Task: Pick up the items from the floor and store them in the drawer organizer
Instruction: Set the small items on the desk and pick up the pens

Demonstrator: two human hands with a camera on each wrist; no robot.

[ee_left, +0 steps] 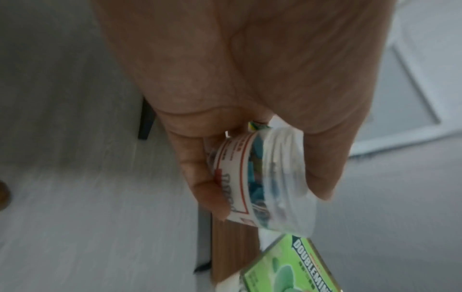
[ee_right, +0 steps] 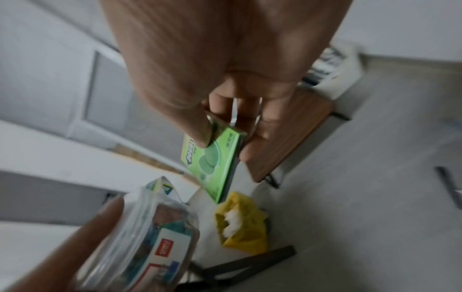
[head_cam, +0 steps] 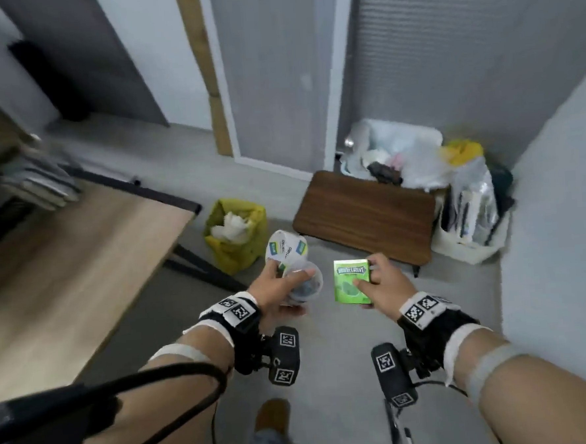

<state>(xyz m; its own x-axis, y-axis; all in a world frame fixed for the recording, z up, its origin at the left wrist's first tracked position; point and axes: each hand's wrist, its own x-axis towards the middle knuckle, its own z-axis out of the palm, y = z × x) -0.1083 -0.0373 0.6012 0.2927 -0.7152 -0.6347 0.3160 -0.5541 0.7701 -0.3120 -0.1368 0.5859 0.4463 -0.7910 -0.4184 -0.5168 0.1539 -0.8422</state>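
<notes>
left hand (head_cam: 276, 293) grip curls round clear tub (head_cam: 304, 286) and tape roll (head_cam: 286, 248); light, slick, stacked load may slip. right hand (head_cam: 383, 285) grip pinches green gum box (head_cam: 352, 281) at edges; light, stiff. all carried above floor.

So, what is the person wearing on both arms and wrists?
Each wrist carries a black band with white square-code tags, left and right. A black camera block with more tags hangs under each wrist. White straps wrap both forearms. A black cable runs along the left arm.

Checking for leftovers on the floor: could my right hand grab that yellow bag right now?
Probably not: the right hand already pinches the green Doublemint pack, and the yellow bag sits low, across beyond the left hand.
</notes>
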